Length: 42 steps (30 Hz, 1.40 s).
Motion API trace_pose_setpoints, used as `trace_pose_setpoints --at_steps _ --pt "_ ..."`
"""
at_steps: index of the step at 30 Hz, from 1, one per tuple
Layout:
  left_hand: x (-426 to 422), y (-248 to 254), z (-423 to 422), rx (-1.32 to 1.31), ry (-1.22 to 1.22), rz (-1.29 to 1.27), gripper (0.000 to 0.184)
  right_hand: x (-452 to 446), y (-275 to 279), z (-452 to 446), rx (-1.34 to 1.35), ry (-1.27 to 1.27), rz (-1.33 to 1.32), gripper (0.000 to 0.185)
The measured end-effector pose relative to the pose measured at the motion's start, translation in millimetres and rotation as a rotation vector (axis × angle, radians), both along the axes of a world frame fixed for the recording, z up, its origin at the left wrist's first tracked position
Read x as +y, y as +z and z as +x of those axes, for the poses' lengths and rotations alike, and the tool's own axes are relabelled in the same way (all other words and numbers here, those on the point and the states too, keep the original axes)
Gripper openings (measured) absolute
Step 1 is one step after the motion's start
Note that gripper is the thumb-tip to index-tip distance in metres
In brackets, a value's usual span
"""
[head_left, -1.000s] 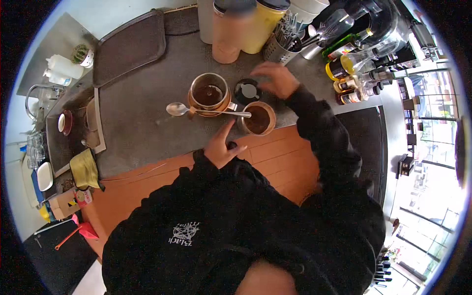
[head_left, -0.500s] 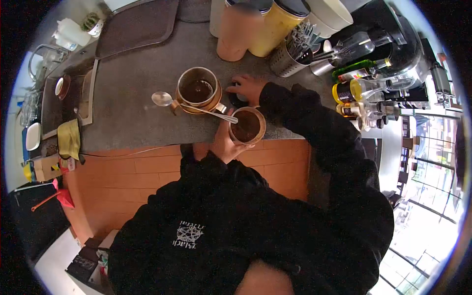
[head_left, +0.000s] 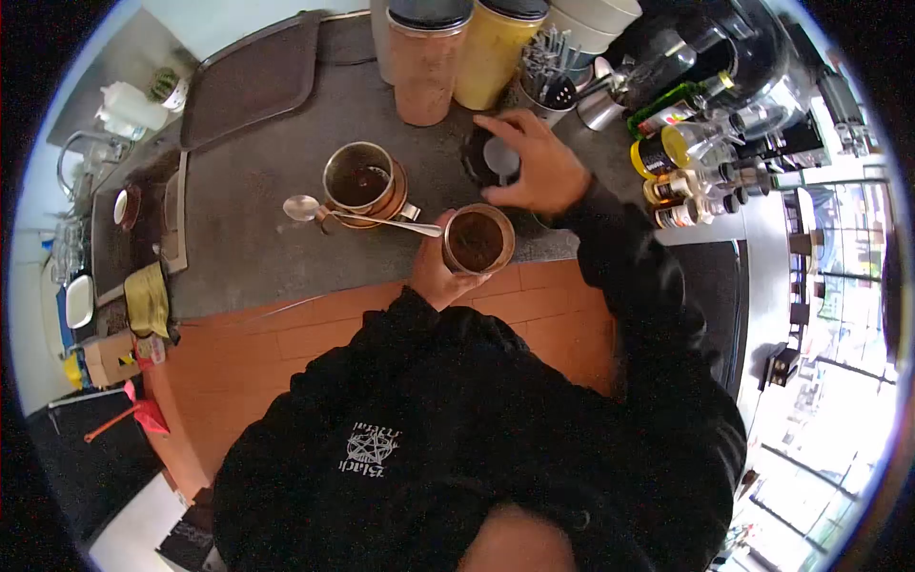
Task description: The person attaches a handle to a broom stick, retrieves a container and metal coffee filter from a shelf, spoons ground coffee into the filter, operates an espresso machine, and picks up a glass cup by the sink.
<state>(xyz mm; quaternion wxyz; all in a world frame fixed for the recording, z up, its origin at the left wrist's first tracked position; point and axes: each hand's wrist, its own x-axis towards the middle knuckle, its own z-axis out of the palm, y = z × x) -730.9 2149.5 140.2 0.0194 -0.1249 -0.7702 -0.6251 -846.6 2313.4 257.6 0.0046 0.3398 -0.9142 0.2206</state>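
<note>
My left hand is wrapped round an open jar holding dark brown powder, held near the counter's front edge. In my right hand, thumb and fingers grip a round black lid with a pale centre, a little beyond the jar. Left of the jar stands a metal pot in a copper-coloured holder, with dark liquid inside. A spoon lies across the holder's front, its handle end close to my left hand; whether they touch I cannot tell.
Tall containers of brown powder and yellow contents stand at the back, beside a cutlery holder. Several bottles lie at the right. A dark tray rests at the back left, near a sink and a cloth.
My right hand has risen from the counter with the black lid in its grip. The spoon's handle end no longer overlaps the jar's rim. The camera view has shifted slightly.
</note>
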Motion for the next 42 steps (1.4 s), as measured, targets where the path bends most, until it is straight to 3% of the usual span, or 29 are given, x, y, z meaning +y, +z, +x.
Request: trace_pose_setpoints --at_steps 2,8,10,16,18,21,27,31,33,35,36,38,41,42 --pt "-1.4 8.2 -2.2 0.024 -0.044 -0.002 0.08 9.2 6.0 30.0 -0.058 -0.073 -0.117 0.078" --pt "-7.6 5.7 3.9 0.084 -0.136 -0.052 0.088 0.2 -2.0 115.4 -0.268 -0.216 -0.123 0.08" --pt "-11.4 -0.6 6.1 0.163 -0.175 -0.065 0.091 -8.3 -5.6 127.1 -0.258 -0.263 -0.146 0.081" --pt "-32.5 12.6 16.1 0.049 -0.286 -0.171 0.096 -31.0 -6.1 155.8 -0.244 -0.391 -0.18 0.081" --pt "-41.8 6.7 12.8 0.168 -0.375 -0.133 0.096 -38.8 -4.4 164.3 -0.249 -0.431 -0.174 0.08" --pt "-57.7 11.5 17.2 0.029 -0.511 -0.069 0.094 -49.5 1.4 176.5 -0.252 -0.385 -0.176 0.08" --pt "-88.1 50.4 12.6 -0.001 -0.764 -0.148 0.094 -65.2 19.6 192.8 -0.305 -0.288 -0.174 0.08" --pt "-95.4 37.6 8.0 -0.037 -0.836 -0.092 0.094 -67.2 13.3 194.1 -0.259 -0.291 -0.194 0.079" --pt "-95.2 41.2 11.7 -0.198 -0.775 -0.014 0.095 -58.4 2.0 187.0 -0.217 -0.258 -0.26 0.078" --pt "-91.2 24.5 14.0 -0.167 -0.711 -0.015 0.095 -42.5 -14.9 179.9 -0.411 -0.608 -0.734 0.072" --pt "-87.9 16.5 15.2 -0.138 -0.642 -0.018 0.096 -31.9 -24.7 175.0 -0.409 -0.606 -0.73 0.072" --pt "-79.8 2.1 19.2 -0.139 -0.589 -0.014 0.097 -12.1 -47.6 162.4 -0.068 -0.946 -0.731 0.072" --pt "-67.9 0.0 23.8 -0.147 -0.488 -0.03 0.098 7.5 -72.5 142.9 0.039 -1.04 -0.579 0.077" --pt "-63.6 0.6 24.3 -0.153 -0.436 -0.051 0.099 13.3 -78.6 136.3 0.012 -1.047 -0.473 0.087"
